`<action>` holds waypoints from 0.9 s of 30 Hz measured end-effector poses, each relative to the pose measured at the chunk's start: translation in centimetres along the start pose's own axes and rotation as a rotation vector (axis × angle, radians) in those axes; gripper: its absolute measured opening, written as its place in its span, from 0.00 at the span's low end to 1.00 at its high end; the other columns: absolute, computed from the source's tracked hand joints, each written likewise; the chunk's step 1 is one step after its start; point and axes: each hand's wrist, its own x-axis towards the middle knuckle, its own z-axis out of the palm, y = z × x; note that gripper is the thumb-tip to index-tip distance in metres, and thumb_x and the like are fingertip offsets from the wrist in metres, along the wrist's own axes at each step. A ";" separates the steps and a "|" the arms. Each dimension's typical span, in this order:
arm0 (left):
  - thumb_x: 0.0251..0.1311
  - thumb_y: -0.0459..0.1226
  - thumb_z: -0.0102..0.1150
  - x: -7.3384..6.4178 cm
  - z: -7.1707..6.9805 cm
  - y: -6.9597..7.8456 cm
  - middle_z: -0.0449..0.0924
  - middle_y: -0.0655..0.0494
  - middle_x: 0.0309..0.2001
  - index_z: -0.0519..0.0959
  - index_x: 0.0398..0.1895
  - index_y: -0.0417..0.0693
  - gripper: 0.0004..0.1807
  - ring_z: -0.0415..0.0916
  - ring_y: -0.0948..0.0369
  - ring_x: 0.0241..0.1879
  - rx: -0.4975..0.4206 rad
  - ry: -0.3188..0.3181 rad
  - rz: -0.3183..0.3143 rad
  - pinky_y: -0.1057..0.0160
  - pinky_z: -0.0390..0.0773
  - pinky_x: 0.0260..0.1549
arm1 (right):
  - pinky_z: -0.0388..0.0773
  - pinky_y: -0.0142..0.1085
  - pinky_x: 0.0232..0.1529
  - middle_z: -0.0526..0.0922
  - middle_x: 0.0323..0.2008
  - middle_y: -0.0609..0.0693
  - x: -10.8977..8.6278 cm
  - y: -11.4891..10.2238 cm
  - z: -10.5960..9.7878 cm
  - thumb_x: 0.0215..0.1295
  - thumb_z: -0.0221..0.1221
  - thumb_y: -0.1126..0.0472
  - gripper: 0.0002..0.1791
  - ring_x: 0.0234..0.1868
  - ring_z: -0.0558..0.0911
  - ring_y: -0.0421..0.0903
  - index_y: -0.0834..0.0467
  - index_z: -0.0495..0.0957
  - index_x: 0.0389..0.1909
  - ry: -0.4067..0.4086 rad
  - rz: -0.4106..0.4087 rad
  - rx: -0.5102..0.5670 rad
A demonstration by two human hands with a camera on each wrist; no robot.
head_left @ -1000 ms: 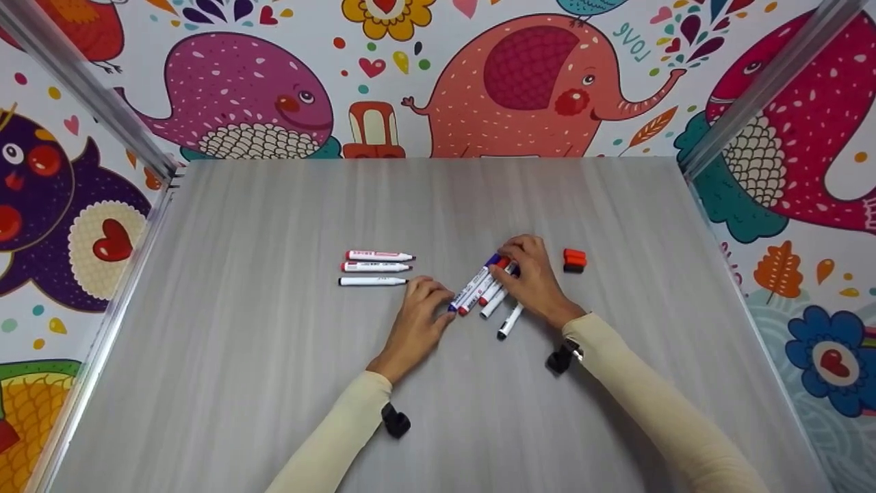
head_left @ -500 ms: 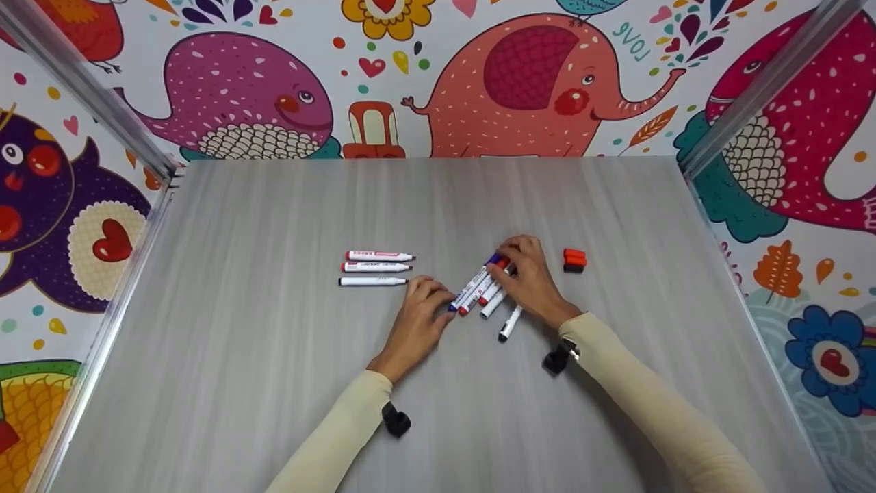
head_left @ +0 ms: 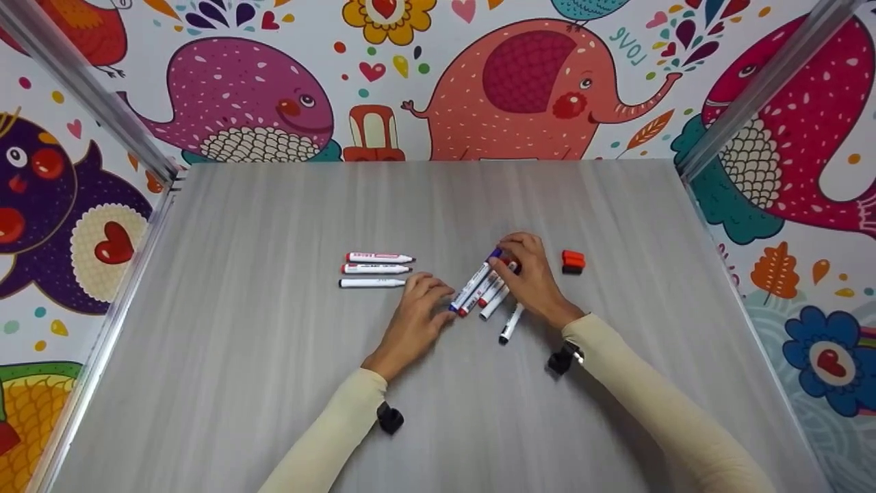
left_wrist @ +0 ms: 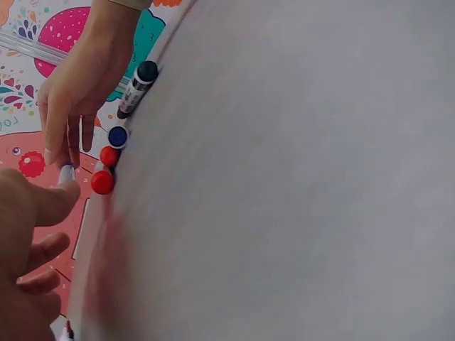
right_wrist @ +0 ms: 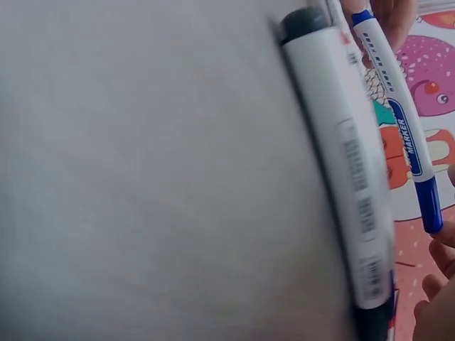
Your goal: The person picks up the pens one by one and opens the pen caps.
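A blue-capped marker (head_left: 472, 283) is held between both hands, slanting across the head view. My left hand (head_left: 410, 322) pinches its lower blue end with thumb and fingers. At the capped end, my right hand (head_left: 530, 274) grips the blue cap (right_wrist: 429, 206). Right beside this marker lie two red-ended markers (left_wrist: 102, 181) and a dark-blue-ended marker (left_wrist: 118, 136), their far ends partly hidden under the right hand. A black marker (right_wrist: 341, 156) lies apart, nearest the right wrist.
Left of the hands, three uncapped markers lie in a row: a red one (head_left: 380, 258), another red one (head_left: 375, 269) and a black one (head_left: 371, 283). Loose red caps (head_left: 573, 256) and a black cap (head_left: 572, 270) sit right of the right hand on the grey table (head_left: 274, 383).
The blue marker's capped end has shifted slightly away from the markers beside it, with both hands staying on it. The black marker has rolled a little toward the front edge.
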 end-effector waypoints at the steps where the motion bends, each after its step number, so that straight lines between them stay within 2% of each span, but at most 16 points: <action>1: 0.63 0.30 0.79 0.0 -0.2 0.2 0.84 0.48 0.56 0.88 0.55 0.37 0.18 0.71 0.46 0.68 -0.003 -0.005 0.004 0.44 0.70 0.71 | 0.73 0.45 0.66 0.77 0.66 0.61 -0.1 -0.3 -0.2 0.79 0.67 0.62 0.19 0.68 0.71 0.57 0.70 0.83 0.62 -0.006 0.011 0.008; 5: 0.61 0.33 0.81 0.2 -0.8 0.9 0.83 0.48 0.59 0.86 0.59 0.37 0.24 0.71 0.48 0.68 -0.014 -0.048 0.025 0.45 0.72 0.70 | 0.77 0.44 0.65 0.76 0.67 0.59 -0.3 -1.3 -0.9 0.80 0.66 0.61 0.19 0.67 0.72 0.54 0.69 0.83 0.62 -0.025 0.016 0.021; 8: 0.59 0.35 0.84 0.4 -1.1 1.3 0.83 0.47 0.62 0.85 0.64 0.36 0.30 0.71 0.47 0.70 -0.038 -0.093 0.042 0.44 0.71 0.71 | 0.78 0.46 0.65 0.78 0.65 0.60 -0.5 -1.8 -1.3 0.78 0.68 0.62 0.18 0.67 0.75 0.56 0.69 0.84 0.60 -0.015 -0.031 0.026; 13: 0.54 0.36 0.87 0.5 -1.6 1.8 0.81 0.43 0.67 0.81 0.69 0.34 0.39 0.70 0.45 0.72 -0.147 -0.183 0.038 0.43 0.71 0.72 | 0.75 0.42 0.67 0.80 0.62 0.62 -0.8 -2.7 -1.7 0.76 0.69 0.64 0.14 0.65 0.79 0.58 0.67 0.86 0.56 -0.002 -0.104 0.055; 18: 0.56 0.38 0.87 0.6 -2.0 2.4 0.79 0.45 0.71 0.76 0.76 0.37 0.45 0.69 0.47 0.75 -0.266 -0.309 -0.007 0.44 0.70 0.74 | 0.73 0.37 0.70 0.80 0.62 0.60 -1.3 -4.0 -2.2 0.78 0.68 0.62 0.14 0.65 0.80 0.53 0.64 0.86 0.58 -0.041 -0.092 0.101; 22: 0.57 0.41 0.86 0.5 -2.3 2.9 0.75 0.47 0.76 0.71 0.82 0.43 0.51 0.69 0.49 0.76 -0.355 -0.411 -0.082 0.45 0.67 0.77 | 0.74 0.43 0.73 0.80 0.64 0.57 -1.8 -5.2 -2.5 0.79 0.68 0.60 0.15 0.67 0.79 0.51 0.60 0.86 0.61 -0.077 -0.070 0.131; 24: 0.58 0.42 0.85 0.4 -2.5 3.1 0.71 0.47 0.80 0.67 0.84 0.43 0.53 0.69 0.50 0.78 -0.430 -0.457 -0.127 0.46 0.65 0.78 | 0.74 0.48 0.73 0.80 0.65 0.57 -2.0 -5.6 -2.6 0.78 0.68 0.59 0.16 0.67 0.79 0.51 0.59 0.86 0.62 -0.089 -0.065 0.149; 27: 0.60 0.41 0.84 0.5 -2.7 3.4 0.64 0.44 0.84 0.60 0.87 0.40 0.56 0.67 0.48 0.80 -0.609 -0.525 -0.180 0.48 0.63 0.79 | 0.77 0.53 0.70 0.82 0.63 0.55 -2.4 -6.2 -2.6 0.78 0.69 0.59 0.17 0.63 0.81 0.51 0.57 0.84 0.63 -0.109 -0.045 0.181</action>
